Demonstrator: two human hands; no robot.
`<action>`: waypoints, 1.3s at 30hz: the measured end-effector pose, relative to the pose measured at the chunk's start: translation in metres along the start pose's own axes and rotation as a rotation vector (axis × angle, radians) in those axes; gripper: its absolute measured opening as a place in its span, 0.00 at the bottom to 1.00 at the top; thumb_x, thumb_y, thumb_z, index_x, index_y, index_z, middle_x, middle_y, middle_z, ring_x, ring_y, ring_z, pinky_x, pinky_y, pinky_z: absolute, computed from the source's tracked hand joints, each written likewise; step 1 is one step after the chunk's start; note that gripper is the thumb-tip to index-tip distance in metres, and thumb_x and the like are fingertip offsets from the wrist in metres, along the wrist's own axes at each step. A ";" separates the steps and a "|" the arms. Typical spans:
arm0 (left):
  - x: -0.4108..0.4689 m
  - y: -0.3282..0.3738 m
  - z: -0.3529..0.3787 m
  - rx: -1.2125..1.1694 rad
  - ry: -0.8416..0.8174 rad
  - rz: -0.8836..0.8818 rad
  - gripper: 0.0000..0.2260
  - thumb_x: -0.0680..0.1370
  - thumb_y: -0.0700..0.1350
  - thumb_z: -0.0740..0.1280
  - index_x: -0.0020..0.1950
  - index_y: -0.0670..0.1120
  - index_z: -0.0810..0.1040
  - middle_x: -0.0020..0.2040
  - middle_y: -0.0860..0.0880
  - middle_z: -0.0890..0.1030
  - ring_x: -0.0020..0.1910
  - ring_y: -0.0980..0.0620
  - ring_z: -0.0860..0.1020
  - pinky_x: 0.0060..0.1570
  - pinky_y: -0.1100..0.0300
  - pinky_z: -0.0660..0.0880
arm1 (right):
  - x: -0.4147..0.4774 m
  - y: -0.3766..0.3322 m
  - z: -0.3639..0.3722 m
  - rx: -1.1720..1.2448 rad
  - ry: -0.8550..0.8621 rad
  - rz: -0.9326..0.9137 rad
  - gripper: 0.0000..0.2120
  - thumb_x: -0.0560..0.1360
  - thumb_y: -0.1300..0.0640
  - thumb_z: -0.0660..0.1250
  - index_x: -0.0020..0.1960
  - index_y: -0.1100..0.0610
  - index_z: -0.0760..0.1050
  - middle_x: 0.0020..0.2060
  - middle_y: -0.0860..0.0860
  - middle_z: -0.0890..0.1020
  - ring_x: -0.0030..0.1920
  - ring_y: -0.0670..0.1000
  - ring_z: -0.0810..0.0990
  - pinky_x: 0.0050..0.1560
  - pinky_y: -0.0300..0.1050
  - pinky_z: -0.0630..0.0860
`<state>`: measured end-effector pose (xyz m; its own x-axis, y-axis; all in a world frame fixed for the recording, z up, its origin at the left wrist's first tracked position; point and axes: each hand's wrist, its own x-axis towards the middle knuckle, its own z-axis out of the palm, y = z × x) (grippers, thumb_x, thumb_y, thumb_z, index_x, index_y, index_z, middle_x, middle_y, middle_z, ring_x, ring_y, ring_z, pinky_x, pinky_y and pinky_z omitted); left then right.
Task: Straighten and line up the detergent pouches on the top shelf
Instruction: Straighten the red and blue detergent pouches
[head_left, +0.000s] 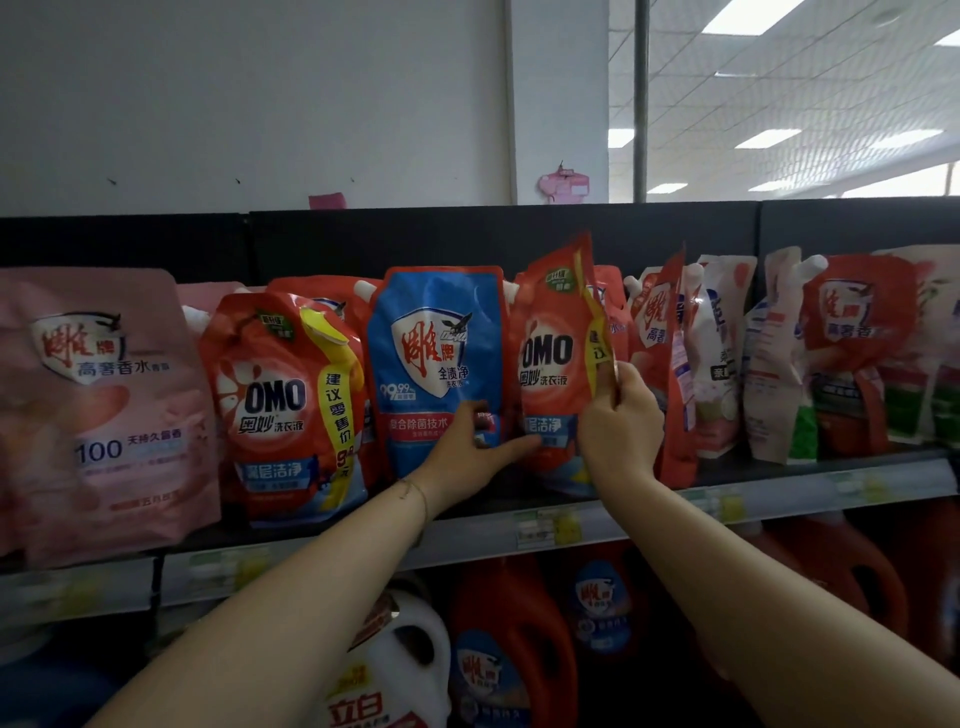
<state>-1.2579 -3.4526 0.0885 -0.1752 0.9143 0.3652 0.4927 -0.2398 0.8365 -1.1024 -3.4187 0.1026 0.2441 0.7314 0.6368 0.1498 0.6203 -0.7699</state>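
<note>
Blue glossy plastic detergent pouch (436, 358): stands upright and face-forward mid-row on the black top shelf (779, 470); looks already in line
Red OMO plastic pouch with a yellow side strip (550, 364): just right of the blue pouch and touching it, turned partly sideways and tilted; this is the one being worked on
Left hand (467, 441): low across the blue pouch's bottom right corner, fingers stretched flat onto the red pouch's front; its grip is spread wide and closes round nothing
Right hand (618, 421): at the red pouch's far edge from the blue pouch; its grip is closed in a pinch on the yellow strip
Second red OMO pouch (280, 405) and large pink pouch (98, 405): left of the blue pouch, upright with faces out; seemingly done, though the red one's top sags
Red and white pouches (717, 358): further right of the blue pouch, leaning, edge-on and crowded; judged still to do
Progress: the stretch left of the blue pouch looks tidy, the pinched pouch is half-turned, the right stretch awaits
</note>
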 end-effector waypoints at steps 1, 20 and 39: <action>-0.001 0.002 -0.001 -0.022 -0.017 0.015 0.38 0.70 0.55 0.74 0.73 0.49 0.58 0.66 0.51 0.68 0.58 0.54 0.70 0.57 0.59 0.71 | -0.001 -0.001 -0.002 0.023 0.017 -0.028 0.12 0.82 0.58 0.55 0.41 0.56 0.70 0.30 0.46 0.73 0.31 0.45 0.71 0.33 0.42 0.64; -0.077 -0.024 -0.113 -0.037 0.249 0.291 0.49 0.54 0.62 0.80 0.67 0.64 0.56 0.63 0.60 0.72 0.61 0.63 0.75 0.56 0.65 0.75 | -0.078 -0.071 0.090 0.480 -0.328 -0.188 0.09 0.82 0.56 0.57 0.46 0.52 0.75 0.39 0.49 0.80 0.41 0.50 0.79 0.43 0.49 0.78; -0.094 -0.057 -0.176 0.423 0.595 0.307 0.59 0.56 0.65 0.76 0.76 0.60 0.41 0.77 0.51 0.47 0.75 0.52 0.52 0.71 0.51 0.57 | -0.104 -0.083 0.175 0.045 -0.431 -0.188 0.23 0.82 0.51 0.55 0.74 0.53 0.53 0.68 0.53 0.64 0.64 0.51 0.67 0.63 0.48 0.69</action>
<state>-1.4196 -3.5824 0.0788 -0.3468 0.4705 0.8114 0.8539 -0.1995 0.4806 -1.3079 -3.4966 0.1073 -0.2051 0.6504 0.7314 0.1096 0.7579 -0.6432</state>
